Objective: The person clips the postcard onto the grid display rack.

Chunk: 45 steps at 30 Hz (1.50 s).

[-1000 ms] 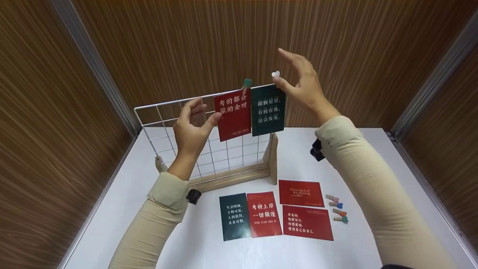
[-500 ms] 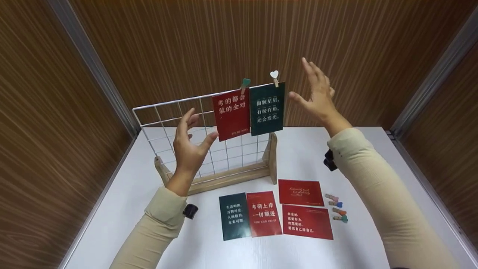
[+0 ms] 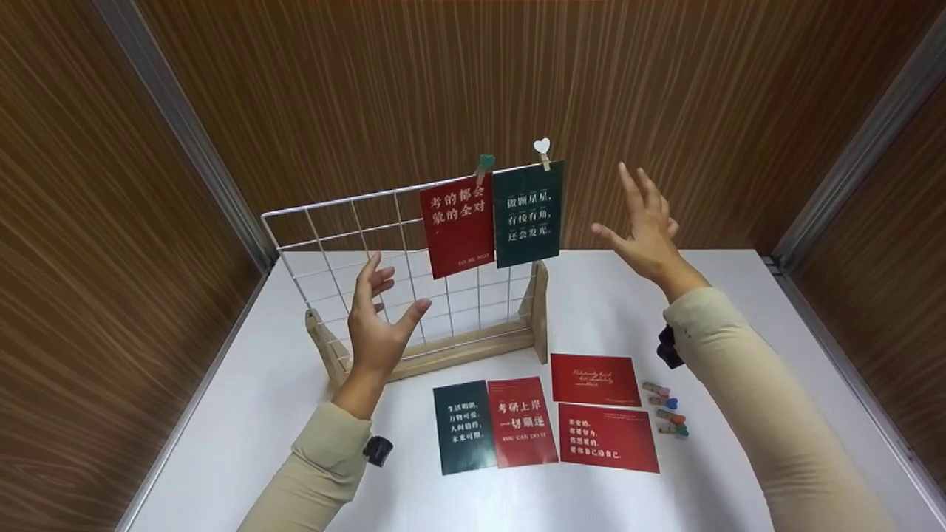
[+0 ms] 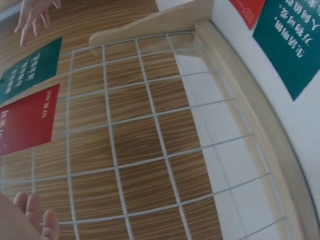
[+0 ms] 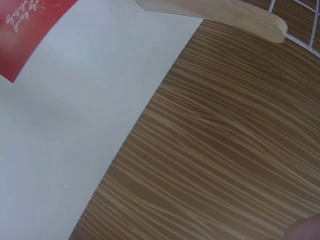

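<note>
A white wire grid rack [image 3: 355,244] stands on a wooden base. From its top wire hang a red card [image 3: 460,236], held by a green heart clothespin [image 3: 484,167], and a dark green card [image 3: 528,222] beneath a white heart clothespin [image 3: 543,151]. My left hand [image 3: 378,325] is in front of the grid, its fingers loosely spread around nothing. To the right of the green card, and apart from it, my right hand [image 3: 649,233] is raised with fingers extended. In the left wrist view, fingers of the left hand [image 4: 35,217] show at the lower left.
On the white table [image 3: 591,502] lie another green card [image 3: 465,443], a red card beside it [image 3: 522,451], and two more red cards [image 3: 595,369] stacked one before the other. Several heart clothespins [image 3: 669,417] lie to their right. Wood-grain panels [image 3: 414,89] enclose the table.
My right hand has let go of the white clothespin and moved right and down. The left hand has dropped away from the hanging red card. Both cards stay clipped to the rack.
</note>
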Motion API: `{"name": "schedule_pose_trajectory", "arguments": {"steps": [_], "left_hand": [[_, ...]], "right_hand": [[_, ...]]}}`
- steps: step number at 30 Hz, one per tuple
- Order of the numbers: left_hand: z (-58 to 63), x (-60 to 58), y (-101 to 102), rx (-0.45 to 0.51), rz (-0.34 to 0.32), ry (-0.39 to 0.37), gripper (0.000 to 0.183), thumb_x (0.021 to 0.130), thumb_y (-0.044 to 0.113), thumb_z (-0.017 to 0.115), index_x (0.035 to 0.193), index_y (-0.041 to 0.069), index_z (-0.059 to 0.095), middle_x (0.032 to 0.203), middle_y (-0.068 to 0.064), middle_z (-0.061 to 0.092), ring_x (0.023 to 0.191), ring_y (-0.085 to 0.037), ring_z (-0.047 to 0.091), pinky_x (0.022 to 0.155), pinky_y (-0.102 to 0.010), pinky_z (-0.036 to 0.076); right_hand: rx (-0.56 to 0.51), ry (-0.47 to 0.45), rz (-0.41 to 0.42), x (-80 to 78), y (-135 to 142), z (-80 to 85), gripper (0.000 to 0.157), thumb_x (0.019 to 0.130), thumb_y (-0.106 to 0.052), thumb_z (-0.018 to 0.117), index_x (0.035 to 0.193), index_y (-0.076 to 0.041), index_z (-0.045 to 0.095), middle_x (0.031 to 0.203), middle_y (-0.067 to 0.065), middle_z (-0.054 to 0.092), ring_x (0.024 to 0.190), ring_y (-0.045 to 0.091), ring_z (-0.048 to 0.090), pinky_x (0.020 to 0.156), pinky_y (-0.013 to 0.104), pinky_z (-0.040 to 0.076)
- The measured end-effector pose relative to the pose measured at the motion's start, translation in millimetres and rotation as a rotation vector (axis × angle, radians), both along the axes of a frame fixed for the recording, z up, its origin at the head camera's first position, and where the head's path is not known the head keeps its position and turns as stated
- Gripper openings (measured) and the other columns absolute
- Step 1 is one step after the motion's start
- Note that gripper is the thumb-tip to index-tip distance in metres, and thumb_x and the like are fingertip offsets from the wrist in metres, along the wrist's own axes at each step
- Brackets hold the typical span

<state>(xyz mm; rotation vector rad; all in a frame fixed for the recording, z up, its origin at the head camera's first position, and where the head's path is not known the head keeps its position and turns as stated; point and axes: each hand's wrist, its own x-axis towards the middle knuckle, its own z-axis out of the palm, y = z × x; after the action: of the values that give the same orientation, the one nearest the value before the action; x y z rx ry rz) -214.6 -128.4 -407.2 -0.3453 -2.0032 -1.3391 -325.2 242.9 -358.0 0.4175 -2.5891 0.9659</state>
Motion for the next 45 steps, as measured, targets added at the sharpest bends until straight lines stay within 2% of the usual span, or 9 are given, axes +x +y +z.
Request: {"name": "schedule_pose_trajectory", "arguments": {"steps": [5,15,23,29,35,40,45], "left_hand": [[-17.1,4.1,1,0.001,-0.001,-0.041,0.09,0.079,0.055,0.071,0.143,0.004,0.032,0.126,-0.013,0.053,0.113,-0.031,0.051,0.084,-0.046,0.039],[-52.5,11.2,0,0.0,0.032,-0.167,0.084,0.076,0.03,0.081,0.143,0.007,0.035,0.125,-0.012,0.054,0.112,-0.029,0.052,0.084,-0.048,0.041],[-79.7,14.5,2,-0.016,0.046,-0.25,0.084,0.074,0.029,0.082,0.142,0.007,0.039,0.124,-0.013,0.054,0.111,-0.028,0.052,0.085,-0.048,0.042],[-99.2,17.4,6,-0.021,0.037,-0.323,0.082,0.073,0.03,0.083,0.141,0.009,0.041,0.124,-0.011,0.055,0.112,-0.029,0.053,0.09,-0.053,0.042],[-113.6,18.1,7,-0.002,0.038,-0.362,0.08,0.073,0.026,0.084,0.14,0.009,0.043,0.122,-0.015,0.056,0.11,-0.034,0.054,0.092,-0.054,0.042],[-124.1,19.4,6,-0.019,0.048,-0.428,0.084,0.072,0.035,0.084,0.14,0.009,0.042,0.124,-0.017,0.056,0.11,-0.033,0.054,0.092,-0.053,0.042],[-134.3,19.6,3,-0.029,0.021,-0.501,0.087,0.071,0.039,0.084,0.141,0.01,0.041,0.126,-0.018,0.055,0.112,-0.034,0.054,0.091,-0.054,0.042]], "right_hand": [[0.005,-0.051,-0.011,4.0,10,-18.9,0.092,0.084,-0.063,0.057,0.153,-0.033,0.004,0.157,0.011,-0.002,0.14,0.042,-0.002,0.099,0.069,0.002],[0.005,-0.119,-0.015,16.2,34,-58.6,0.09,0.087,-0.052,0.06,0.154,-0.029,0.004,0.156,0.018,0.002,0.137,0.048,0.005,0.093,0.068,0.012],[0.035,-0.212,-0.019,31.6,58,-88.9,0.09,0.088,-0.052,0.06,0.154,-0.025,0.004,0.155,0.022,0.005,0.135,0.052,0.009,0.091,0.074,0.011],[0.046,-0.303,-0.039,46.5,73,-113.6,0.092,0.087,-0.054,0.059,0.154,-0.023,0.004,0.153,0.027,0.006,0.134,0.055,0.008,0.093,0.076,0.007],[0.046,-0.387,-0.049,58.9,84,-135.4,0.091,0.088,-0.055,0.058,0.154,-0.019,0.005,0.151,0.031,0.009,0.133,0.056,0.008,0.092,0.079,0.005],[0.043,-0.469,-0.057,70.0,92,-150.6,0.091,0.088,-0.056,0.056,0.154,-0.017,0.005,0.15,0.033,0.009,0.132,0.059,0.008,0.089,0.081,0.002],[0.034,-0.501,-0.07,79.9,101,-165.5,0.09,0.089,-0.057,0.055,0.153,-0.016,0.007,0.149,0.032,0.016,0.13,0.057,0.019,0.089,0.08,0.005]]}}
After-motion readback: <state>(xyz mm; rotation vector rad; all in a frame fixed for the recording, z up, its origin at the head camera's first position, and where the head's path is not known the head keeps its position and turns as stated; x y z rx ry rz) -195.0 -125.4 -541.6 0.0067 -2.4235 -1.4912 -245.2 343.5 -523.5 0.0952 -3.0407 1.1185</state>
